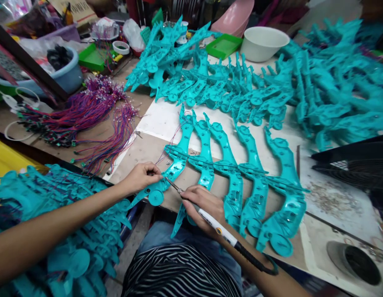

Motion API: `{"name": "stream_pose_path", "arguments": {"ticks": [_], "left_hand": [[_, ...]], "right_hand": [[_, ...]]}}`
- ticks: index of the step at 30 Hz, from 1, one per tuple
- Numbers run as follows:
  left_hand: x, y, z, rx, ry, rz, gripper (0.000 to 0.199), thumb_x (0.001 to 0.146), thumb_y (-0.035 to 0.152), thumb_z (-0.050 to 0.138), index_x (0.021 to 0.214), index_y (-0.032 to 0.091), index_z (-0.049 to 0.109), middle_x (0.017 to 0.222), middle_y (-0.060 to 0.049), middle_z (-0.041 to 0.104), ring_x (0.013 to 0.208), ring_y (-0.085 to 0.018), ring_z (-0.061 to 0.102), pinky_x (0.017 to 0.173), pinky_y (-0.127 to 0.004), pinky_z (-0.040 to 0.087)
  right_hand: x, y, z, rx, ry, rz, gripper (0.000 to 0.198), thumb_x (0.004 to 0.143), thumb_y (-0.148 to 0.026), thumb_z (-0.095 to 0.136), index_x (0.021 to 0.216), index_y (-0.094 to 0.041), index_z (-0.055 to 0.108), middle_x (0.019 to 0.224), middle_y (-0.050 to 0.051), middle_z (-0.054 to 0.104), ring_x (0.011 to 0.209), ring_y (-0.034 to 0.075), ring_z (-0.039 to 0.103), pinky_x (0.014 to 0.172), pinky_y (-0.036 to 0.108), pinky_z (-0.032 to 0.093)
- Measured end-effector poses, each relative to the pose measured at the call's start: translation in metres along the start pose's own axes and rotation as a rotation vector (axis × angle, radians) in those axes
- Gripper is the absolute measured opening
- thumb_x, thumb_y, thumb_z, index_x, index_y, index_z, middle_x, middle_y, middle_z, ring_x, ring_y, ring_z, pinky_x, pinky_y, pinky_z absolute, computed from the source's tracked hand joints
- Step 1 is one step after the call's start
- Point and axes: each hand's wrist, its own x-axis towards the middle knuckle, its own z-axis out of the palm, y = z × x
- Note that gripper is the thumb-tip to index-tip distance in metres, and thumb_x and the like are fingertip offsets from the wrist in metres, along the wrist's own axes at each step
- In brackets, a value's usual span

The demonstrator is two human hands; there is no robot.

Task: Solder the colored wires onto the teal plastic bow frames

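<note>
My right hand point(206, 206) is closed around a white soldering iron point(218, 227), whose metal tip points at the nearest-left teal plastic part point(176, 165). My left hand point(145, 175) is closed in a pinch beside the tip, at the lower half of that part. Whatever lies between its fingertips is too small to make out. Thin red and purple wires point(163, 154) run over the same part. Several similar teal parts point(230, 177) lie in a row to the right, each long and curved with a round disc at the lower end.
Heaps of teal parts point(343, 82) fill the back and right; more point(76, 255) are piled at lower left. Bundled wires point(86, 111) lie left. A black fan-like object point(358, 165) stands right, above a dark cup point(355, 262). A white basin point(264, 43) is at the back.
</note>
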Motion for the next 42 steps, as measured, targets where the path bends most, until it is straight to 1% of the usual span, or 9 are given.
{"name": "stream_pose_path", "arguments": {"ticks": [8, 15, 19, 26, 29, 33, 37, 40, 42], "left_hand": [[-0.002, -0.001, 0.000, 0.061, 0.023, 0.063, 0.009, 0.066, 0.024, 0.066, 0.064, 0.015, 0.064, 0.064, 0.001, 0.060, 0.060, -0.010, 0.052, 0.059, -0.022, 0.042], [-0.002, -0.003, 0.000, 0.082, 0.037, 0.111, 0.011, 0.066, 0.026, 0.066, 0.064, 0.015, 0.065, 0.065, 0.000, 0.061, 0.062, -0.011, 0.052, 0.060, -0.023, 0.043], [-0.002, -0.002, 0.000, 0.084, 0.035, 0.102, 0.011, 0.066, 0.026, 0.066, 0.064, 0.016, 0.065, 0.066, 0.000, 0.062, 0.062, -0.011, 0.052, 0.062, -0.023, 0.043], [-0.002, 0.000, 0.001, 0.083, 0.038, 0.060, 0.010, 0.066, 0.024, 0.066, 0.064, 0.015, 0.065, 0.067, -0.001, 0.061, 0.063, -0.012, 0.053, 0.060, -0.023, 0.042], [-0.002, 0.001, 0.001, 0.084, 0.046, 0.039, 0.010, 0.066, 0.024, 0.066, 0.064, 0.015, 0.066, 0.067, -0.001, 0.062, 0.063, -0.012, 0.054, 0.059, -0.023, 0.042], [-0.002, 0.001, 0.000, 0.105, 0.054, 0.060, 0.012, 0.066, 0.027, 0.067, 0.063, 0.015, 0.066, 0.065, -0.001, 0.062, 0.063, -0.012, 0.054, 0.060, -0.023, 0.042], [-0.002, 0.002, -0.001, 0.091, 0.054, 0.075, 0.014, 0.066, 0.029, 0.067, 0.063, 0.016, 0.067, 0.067, -0.002, 0.064, 0.065, -0.013, 0.056, 0.064, -0.025, 0.044], [-0.003, 0.005, -0.002, 0.079, 0.102, 0.093, 0.017, 0.065, 0.033, 0.069, 0.064, 0.016, 0.070, 0.069, -0.003, 0.067, 0.070, -0.015, 0.059, 0.069, -0.026, 0.046], [-0.003, 0.009, -0.002, 0.056, 0.138, 0.072, 0.022, 0.065, 0.038, 0.070, 0.069, 0.016, 0.072, 0.071, -0.004, 0.069, 0.072, -0.016, 0.060, 0.067, -0.026, 0.046]], "right_hand": [[-0.004, 0.001, 0.000, -0.034, -0.027, -0.048, 0.027, 0.082, -0.002, 0.059, 0.105, -0.015, 0.062, 0.078, 0.007, 0.064, 0.079, 0.016, 0.062, 0.071, 0.030, 0.055], [-0.005, 0.000, 0.000, -0.051, -0.027, -0.025, 0.026, 0.083, -0.005, 0.057, 0.105, -0.017, 0.065, 0.079, 0.006, 0.065, 0.079, 0.016, 0.064, 0.070, 0.030, 0.056], [-0.001, -0.003, -0.005, -0.060, -0.005, 0.007, 0.025, 0.084, -0.006, 0.057, 0.104, -0.018, 0.066, 0.080, 0.007, 0.066, 0.079, 0.017, 0.065, 0.070, 0.031, 0.056], [0.007, -0.015, -0.023, -0.085, 0.049, 0.071, 0.023, 0.084, -0.006, 0.058, 0.099, -0.019, 0.068, 0.080, 0.007, 0.068, 0.077, 0.017, 0.066, 0.068, 0.029, 0.056], [0.007, -0.015, -0.031, -0.095, 0.071, 0.099, 0.023, 0.084, -0.006, 0.059, 0.099, -0.019, 0.069, 0.080, 0.006, 0.068, 0.078, 0.017, 0.067, 0.069, 0.029, 0.055], [0.006, -0.013, -0.040, -0.119, 0.103, 0.123, 0.023, 0.084, -0.008, 0.059, 0.099, -0.021, 0.070, 0.082, 0.005, 0.070, 0.080, 0.017, 0.068, 0.070, 0.030, 0.056], [0.005, -0.010, -0.042, -0.114, 0.117, 0.158, 0.020, 0.086, -0.011, 0.058, 0.099, -0.021, 0.070, 0.081, 0.005, 0.071, 0.080, 0.018, 0.068, 0.070, 0.031, 0.057], [0.005, -0.009, -0.041, -0.109, 0.125, 0.187, 0.019, 0.087, -0.013, 0.059, 0.098, -0.022, 0.070, 0.082, 0.005, 0.071, 0.080, 0.018, 0.069, 0.070, 0.030, 0.057], [0.005, -0.008, -0.040, -0.096, 0.131, 0.191, 0.018, 0.086, -0.013, 0.059, 0.098, -0.022, 0.070, 0.083, 0.005, 0.072, 0.081, 0.018, 0.069, 0.070, 0.030, 0.057]]}}
